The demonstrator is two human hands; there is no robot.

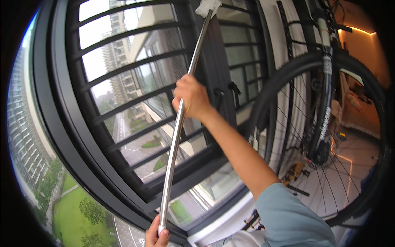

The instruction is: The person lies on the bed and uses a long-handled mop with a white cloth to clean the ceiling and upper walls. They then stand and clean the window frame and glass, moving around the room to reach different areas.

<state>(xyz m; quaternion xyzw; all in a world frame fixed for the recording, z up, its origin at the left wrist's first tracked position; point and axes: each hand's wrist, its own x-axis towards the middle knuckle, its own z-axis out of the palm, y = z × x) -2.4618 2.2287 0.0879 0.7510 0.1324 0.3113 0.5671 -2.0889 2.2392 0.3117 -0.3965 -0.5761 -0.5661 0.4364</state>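
A shiny metal pole (172, 154) slants up across the view in front of a dark-framed window. My right hand (193, 98) is closed around its upper middle, with the arm stretched forward. Down at the bottom edge, my left hand (156, 234) grips the pole's white lower end and is partly cut off by the frame. A white cloth (207, 8) covers the pole's top end, at the height of the upper window frame; whether it touches the frame I cannot tell.
Dark horizontal bars (132, 63) cross the window. Black window handles (234, 88) stick out right of the pole. A bicycle wheel (262, 92) and its fork (324, 108) stand upright close to my right arm. A white ledge (222, 216) runs below the window.
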